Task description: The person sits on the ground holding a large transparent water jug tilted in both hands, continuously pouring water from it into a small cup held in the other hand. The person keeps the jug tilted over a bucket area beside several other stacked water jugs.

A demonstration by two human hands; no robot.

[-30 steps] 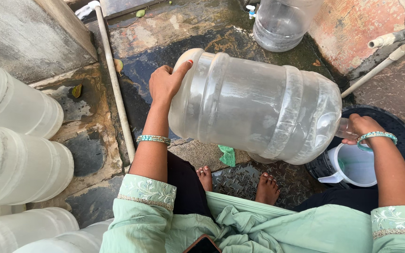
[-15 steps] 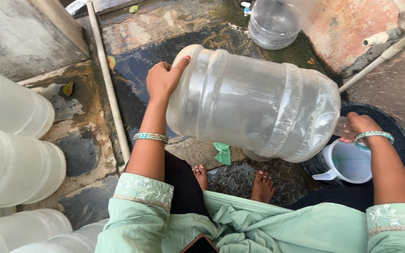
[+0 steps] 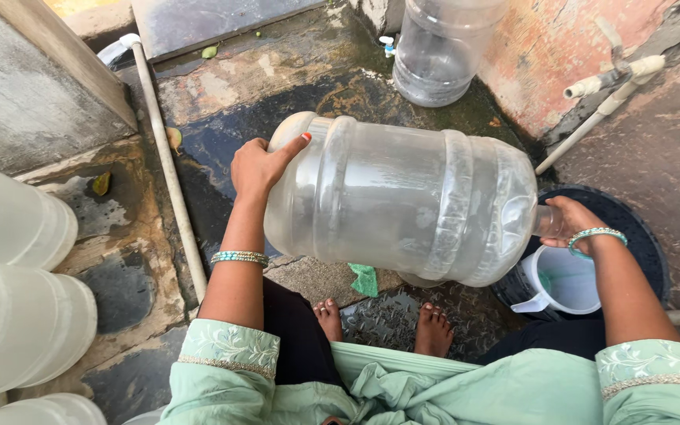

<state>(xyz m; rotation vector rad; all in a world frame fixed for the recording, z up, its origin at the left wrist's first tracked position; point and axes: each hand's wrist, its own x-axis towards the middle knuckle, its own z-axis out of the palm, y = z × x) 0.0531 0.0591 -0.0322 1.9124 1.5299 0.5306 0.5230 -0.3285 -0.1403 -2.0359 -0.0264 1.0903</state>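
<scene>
Large clear plastic water jug held on its side between both hands, base end left, neck end right, above wet stone floor

Left hand spread open flat against jug base, thumb up over the rim edge, pressing not wrapping; right hand curled around the neck, fingers closed on it, mouth itself hidden behind the hand

Row of pale frosted jugs stacked well left of left hand, lying on their sides

Second clear jug standing upright beyond the held one, small blue-and-white cap just beside it

Black tub under right hand, white mug inside it, just below the wrist

White pipe running along floor just left of left forearm; tap pipe on wall beyond right hand

Bare feet below jug, green scrap on floor between feet and jug

Risk, as a judgement: palm-only hold on smooth wet base could slide, jug dropping toward feet or mug; slick floor could cost footing; any water left inside could shift and tip the neck end down

Packages, labels, signs: none seen on any jug, all plain, no sticker or print visible; walls bare
</scene>
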